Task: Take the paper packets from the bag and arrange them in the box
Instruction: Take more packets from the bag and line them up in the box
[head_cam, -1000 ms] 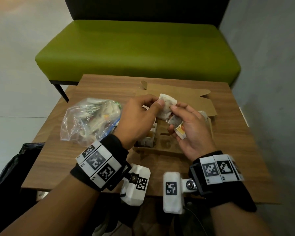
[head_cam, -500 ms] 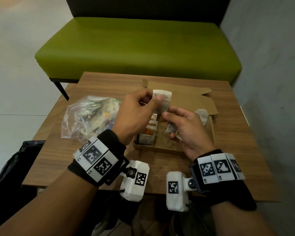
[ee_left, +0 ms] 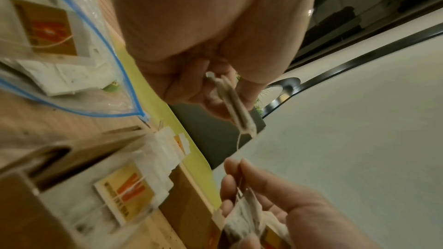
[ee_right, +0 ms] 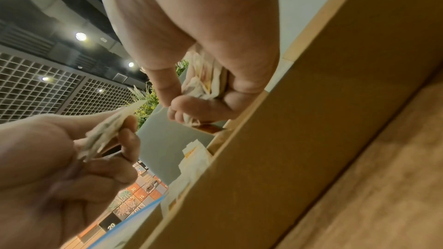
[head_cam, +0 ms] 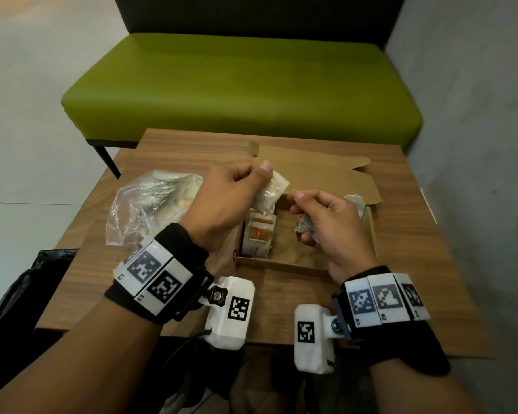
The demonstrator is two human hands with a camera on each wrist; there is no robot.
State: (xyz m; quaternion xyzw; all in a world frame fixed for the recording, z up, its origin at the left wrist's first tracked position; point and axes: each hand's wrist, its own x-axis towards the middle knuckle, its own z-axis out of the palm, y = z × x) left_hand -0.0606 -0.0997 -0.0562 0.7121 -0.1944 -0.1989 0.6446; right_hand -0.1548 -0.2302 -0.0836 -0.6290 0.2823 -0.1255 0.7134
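My left hand (head_cam: pixel 245 180) pinches a white paper packet (head_cam: pixel 270 192) above the open cardboard box (head_cam: pixel 284 262); the same packet (ee_left: pixel 237 105) shows edge-on in the left wrist view, a thread hanging from it. To its right, my right hand (head_cam: pixel 311 210) holds a crumpled packet (head_cam: pixel 305 228) in its curled fingers and pinches the thread (ee_right: pixel 160 110) between thumb and forefinger. Several packets (head_cam: pixel 259 234) with orange labels stand in a row at the box's left side. The clear plastic bag (head_cam: pixel 150 207), with more packets inside, lies on the table left of the box.
The box's lid (head_cam: pixel 326 174) lies open flat toward the far side of the wooden table (head_cam: pixel 416 264). A green bench (head_cam: pixel 240 88) stands behind the table, a grey wall (head_cam: pixel 476 144) runs on the right, and a black bag (head_cam: pixel 21 291) sits at the lower left.
Both hands have drawn a little apart over the box, the left lifting its packet up and left, the right shifting right with its crumpled packet.
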